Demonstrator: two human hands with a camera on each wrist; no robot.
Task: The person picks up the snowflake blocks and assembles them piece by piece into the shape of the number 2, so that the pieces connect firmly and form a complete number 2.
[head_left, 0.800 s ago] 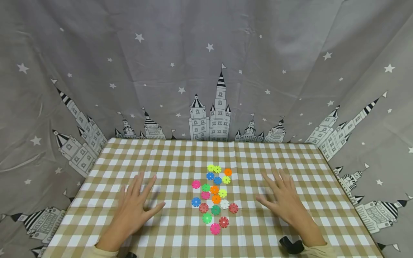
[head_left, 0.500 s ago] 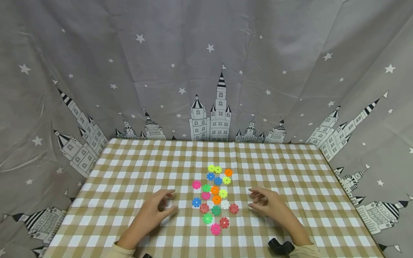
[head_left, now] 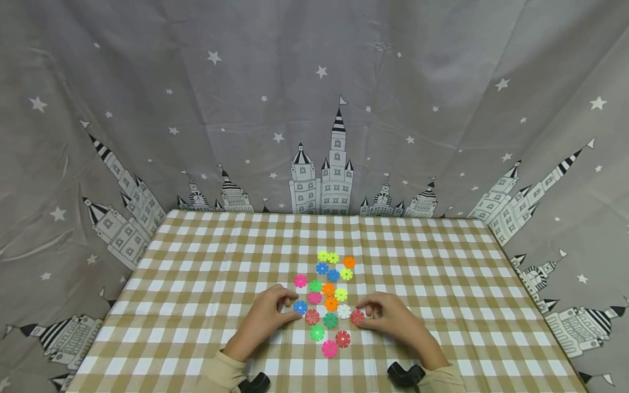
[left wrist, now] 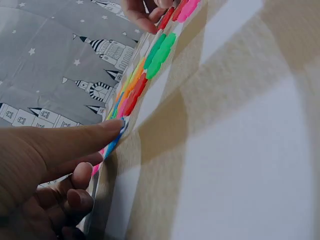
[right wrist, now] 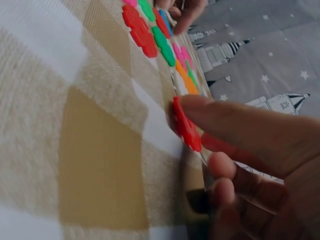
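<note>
Small notched plastic snowflake discs lie flat in a loose cluster on the checked cloth. At the cluster's left edge my left hand (head_left: 264,314) has its thumb and index finger on either side of a blue snowflake disc (head_left: 300,307), pinching it. Opposite, my right hand (head_left: 395,317) pinches a red snowflake disc (head_left: 357,316) by its rim; in the right wrist view that red disc (right wrist: 186,125) sits between thumb and index finger, close to the cloth. The other fingers of both hands are curled in. Between the hands lie a white disc (head_left: 344,311) and a dark green disc (head_left: 330,320).
Yellow (head_left: 322,255), orange (head_left: 349,262) and other coloured discs spread toward the far side, with a pink disc (head_left: 330,349) nearest me. A checked tablecloth (head_left: 196,262) covers the table. Behind hangs a grey curtain (head_left: 236,136) printed with castles and stars.
Both hands have come inward from the sides, their spread fingers curling, down to the cluster's edges. The left has reached the blue disc and the right the red one.
</note>
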